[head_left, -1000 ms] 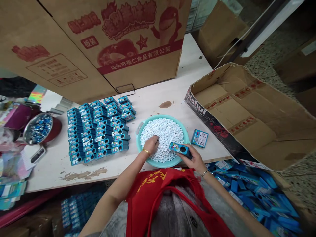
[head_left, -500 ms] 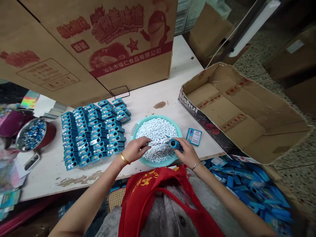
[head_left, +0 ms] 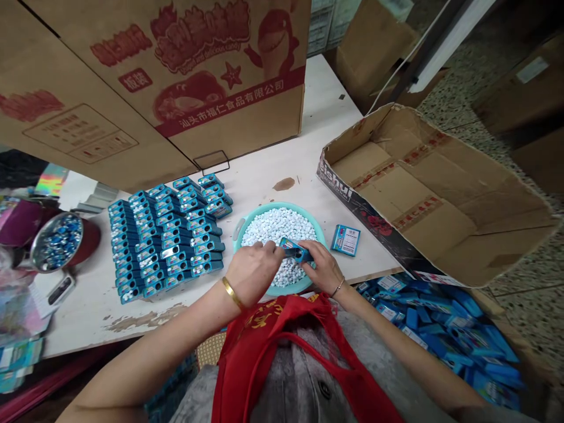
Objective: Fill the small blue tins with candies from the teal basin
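A small blue candy box (head_left: pixel 291 248) is held over a round mint-green basin (head_left: pixel 239 236) heaped with white candies (head_left: pixel 282 224). My right hand (head_left: pixel 324 267) grips the box from the right, its fingers wrapped about that end. Against the left end of the box, my left hand (head_left: pixel 254 269) is closed with its fingers curled; its knuckles hide what the fingertips pinch, if anything. Just right of the basin, another blue candy box (head_left: pixel 346 240) lies flat on the table.
Rows of blue boxes with round holes (head_left: pixel 170 241) stand left of the basin. A large printed carton (head_left: pixel 247 132) is behind. An open cardboard tray (head_left: pixel 423 194) sits at right, above a pile of blue boxes (head_left: pixel 445 335). A metal pot (head_left: pixel 86 241) stands far left.
My left hand has moved right, from the candies up to the box. My right hand has brought the box slightly left and tipped it, so its round hole no longer shows plainly.
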The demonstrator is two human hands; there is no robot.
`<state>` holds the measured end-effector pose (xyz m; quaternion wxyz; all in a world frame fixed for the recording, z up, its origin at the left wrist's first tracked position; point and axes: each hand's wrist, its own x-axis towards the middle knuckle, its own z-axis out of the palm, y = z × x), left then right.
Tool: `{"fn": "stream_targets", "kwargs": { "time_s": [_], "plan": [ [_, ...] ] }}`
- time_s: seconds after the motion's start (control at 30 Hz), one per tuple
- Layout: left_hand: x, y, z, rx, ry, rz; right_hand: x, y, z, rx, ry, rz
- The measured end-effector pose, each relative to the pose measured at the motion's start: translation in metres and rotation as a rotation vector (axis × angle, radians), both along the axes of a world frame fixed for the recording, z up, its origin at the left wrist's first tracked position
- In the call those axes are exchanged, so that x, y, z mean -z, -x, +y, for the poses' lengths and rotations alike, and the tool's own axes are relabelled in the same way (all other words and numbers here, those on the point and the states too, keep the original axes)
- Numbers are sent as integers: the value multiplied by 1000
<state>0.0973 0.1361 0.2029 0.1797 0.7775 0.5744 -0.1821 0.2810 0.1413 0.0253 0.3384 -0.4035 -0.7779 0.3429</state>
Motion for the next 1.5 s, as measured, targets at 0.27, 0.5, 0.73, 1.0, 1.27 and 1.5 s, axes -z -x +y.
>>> {"fn": "stream_targets", "kwargs": {
  "time_s": [0.27, 0.5, 0.73, 1.0, 1.27, 1.5],
  "plan": [
    [110, 98, -34, -259, 26, -54, 4, -23, 1, 161, 89, 38],
    [206, 52, -29, -307, 15, -248, 18, -26, 1, 261, 152, 22],
    [212, 56, -31, -326, -34, -494, 21, -27, 3, 267, 167, 30],
    [136, 72, -38, -231, -96, -666, 10, -26, 5, 160, 58, -26],
    [53, 44, -4, 50, -40, -348, 1, -9, 7, 17, -57, -72],
    [6, 0, 8, 70, 20, -16, -1, -3, 4, -19, -84, -58]
  ]
}}
